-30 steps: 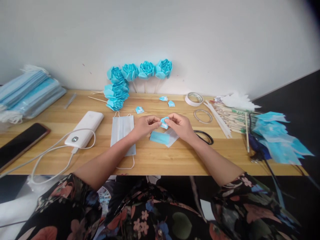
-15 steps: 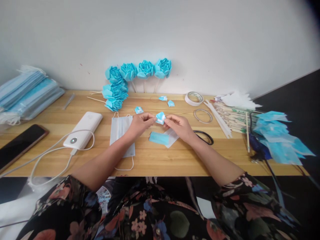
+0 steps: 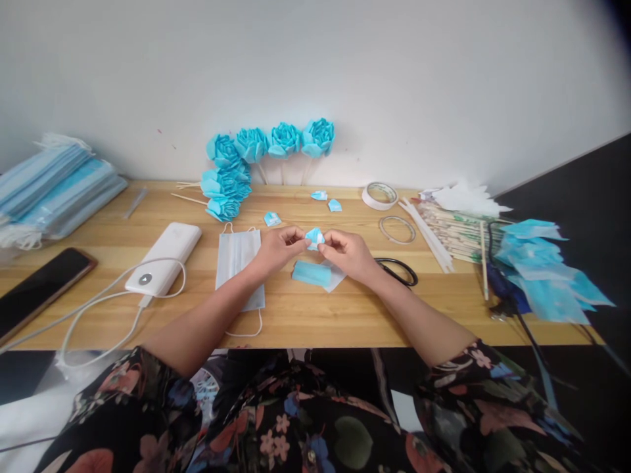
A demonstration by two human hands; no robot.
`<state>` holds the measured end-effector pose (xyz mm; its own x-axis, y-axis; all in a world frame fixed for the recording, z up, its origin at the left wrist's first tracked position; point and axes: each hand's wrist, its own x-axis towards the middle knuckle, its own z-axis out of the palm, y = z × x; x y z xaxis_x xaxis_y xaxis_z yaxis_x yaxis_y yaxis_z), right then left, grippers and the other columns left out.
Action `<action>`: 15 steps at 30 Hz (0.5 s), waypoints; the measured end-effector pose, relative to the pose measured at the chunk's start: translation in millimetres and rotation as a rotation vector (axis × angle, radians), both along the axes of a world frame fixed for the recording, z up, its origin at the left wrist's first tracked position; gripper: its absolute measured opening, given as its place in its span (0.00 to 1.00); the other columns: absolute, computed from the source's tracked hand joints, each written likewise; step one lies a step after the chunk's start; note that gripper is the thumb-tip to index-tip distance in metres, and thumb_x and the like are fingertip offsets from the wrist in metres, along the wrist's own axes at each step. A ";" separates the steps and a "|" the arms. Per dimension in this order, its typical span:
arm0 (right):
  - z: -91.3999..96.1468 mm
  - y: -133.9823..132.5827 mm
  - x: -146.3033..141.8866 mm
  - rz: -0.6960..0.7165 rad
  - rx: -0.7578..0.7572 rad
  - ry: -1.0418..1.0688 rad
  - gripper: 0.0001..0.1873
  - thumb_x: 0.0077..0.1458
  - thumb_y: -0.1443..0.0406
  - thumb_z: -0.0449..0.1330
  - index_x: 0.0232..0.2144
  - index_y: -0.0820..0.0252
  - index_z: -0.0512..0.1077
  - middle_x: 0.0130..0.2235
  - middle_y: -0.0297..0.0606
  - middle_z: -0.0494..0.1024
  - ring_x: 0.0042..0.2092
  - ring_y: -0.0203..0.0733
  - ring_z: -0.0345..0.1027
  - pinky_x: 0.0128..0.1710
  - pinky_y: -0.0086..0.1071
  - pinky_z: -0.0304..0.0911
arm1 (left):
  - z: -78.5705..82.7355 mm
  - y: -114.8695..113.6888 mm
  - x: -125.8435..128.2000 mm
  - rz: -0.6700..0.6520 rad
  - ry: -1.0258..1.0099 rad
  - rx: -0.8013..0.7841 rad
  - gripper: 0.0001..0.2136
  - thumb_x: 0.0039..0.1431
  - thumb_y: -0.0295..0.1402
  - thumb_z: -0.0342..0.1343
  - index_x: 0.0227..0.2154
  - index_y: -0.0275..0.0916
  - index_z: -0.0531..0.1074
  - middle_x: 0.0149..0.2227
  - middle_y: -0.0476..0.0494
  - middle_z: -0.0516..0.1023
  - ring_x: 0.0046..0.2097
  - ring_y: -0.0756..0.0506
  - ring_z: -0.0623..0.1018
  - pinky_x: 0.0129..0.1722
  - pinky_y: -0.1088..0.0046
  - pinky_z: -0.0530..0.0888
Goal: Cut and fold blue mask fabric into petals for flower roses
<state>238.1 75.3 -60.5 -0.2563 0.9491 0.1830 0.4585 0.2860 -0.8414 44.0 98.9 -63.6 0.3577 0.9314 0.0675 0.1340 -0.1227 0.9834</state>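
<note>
Between my two hands is a small folded blue-and-white petal (image 3: 314, 238), made of mask-like fabric. My left hand (image 3: 283, 249) pinches its left edge between thumb and fingers, and my right hand (image 3: 348, 255) pinches its right edge. Beneath them on the table lies a blue strip of mask fabric (image 3: 311, 273) with a white layer (image 3: 336, 278) partly under my right hand. A face mask (image 3: 239, 263) lies by my left forearm, partly covered by it. Similar folded petals (image 3: 271, 219) lie just beyond my hands, two more (image 3: 334, 205) farther back.
Several blue fabric roses (image 3: 284, 140) on sticks stand or lie at the back. Left are stacked masks (image 3: 59, 187), a phone (image 3: 44, 289) and a power bank (image 3: 165, 256) with cable. Right are tape (image 3: 379, 195), a wire coil (image 3: 397, 229), black-handled scissors (image 3: 400, 270), white sticks (image 3: 426, 235) and blue fabric pieces (image 3: 547, 269).
Both hands still pinch the folded petal, which has turned slightly between the fingers. The right thumb has shifted along its lower edge. The whole view has shifted a little.
</note>
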 end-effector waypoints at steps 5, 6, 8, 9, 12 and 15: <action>3.3 -0.6 1.6 -0.006 0.039 -0.018 0.11 0.53 0.60 0.57 0.22 0.57 0.64 0.22 0.30 0.66 0.25 0.33 0.57 0.27 0.29 0.53 | 0.1 -0.4 0.3 0.012 0.057 0.010 0.15 0.51 0.45 0.61 0.25 0.36 0.71 0.25 0.51 0.71 0.29 0.52 0.68 0.31 0.74 0.65; 3.6 -0.2 2.5 -0.015 0.041 -0.020 0.11 0.53 0.60 0.57 0.22 0.57 0.64 0.22 0.30 0.67 0.25 0.34 0.58 0.27 0.29 0.53 | 0.8 -0.1 -0.3 0.024 0.070 0.029 0.15 0.52 0.45 0.60 0.25 0.36 0.71 0.25 0.50 0.71 0.29 0.51 0.68 0.31 0.74 0.65; 3.5 0.8 4.9 -0.041 0.041 -0.018 0.10 0.53 0.60 0.57 0.23 0.57 0.65 0.22 0.30 0.67 0.25 0.34 0.58 0.27 0.29 0.53 | 2.3 1.9 -3.3 0.069 0.089 0.074 0.14 0.55 0.43 0.57 0.26 0.36 0.72 0.25 0.51 0.71 0.29 0.51 0.68 0.32 0.74 0.65; 3.3 1.5 6.1 -0.054 0.040 -0.015 0.10 0.53 0.59 0.57 0.23 0.57 0.66 0.23 0.30 0.67 0.25 0.34 0.57 0.27 0.29 0.53 | 3.1 3.5 -5.4 0.101 0.089 0.091 0.13 0.56 0.42 0.56 0.27 0.36 0.72 0.25 0.51 0.70 0.29 0.52 0.67 0.31 0.75 0.65; 1.9 4.0 9.7 -0.067 0.019 -0.003 0.12 0.55 0.58 0.57 0.24 0.58 0.68 0.24 0.30 0.69 0.26 0.35 0.59 0.29 0.29 0.55 | 4.8 9.0 -12.9 0.202 0.051 0.089 0.12 0.56 0.42 0.56 0.29 0.36 0.73 0.25 0.51 0.70 0.27 0.52 0.67 0.29 0.75 0.64; 0.6 6.7 12.6 -0.042 -0.011 -0.016 0.13 0.58 0.58 0.56 0.26 0.58 0.72 0.25 0.32 0.73 0.27 0.35 0.62 0.30 0.29 0.56 | 6.1 11.9 -17.2 0.263 0.011 0.064 0.12 0.56 0.42 0.56 0.32 0.36 0.74 0.26 0.50 0.71 0.26 0.52 0.66 0.27 0.76 0.63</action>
<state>250.7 82.0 -59.9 -0.2193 0.9609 0.1690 0.4835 0.2575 -0.8366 26.8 110.8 -57.5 0.1052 0.9864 0.1265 0.1799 -0.1440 0.9731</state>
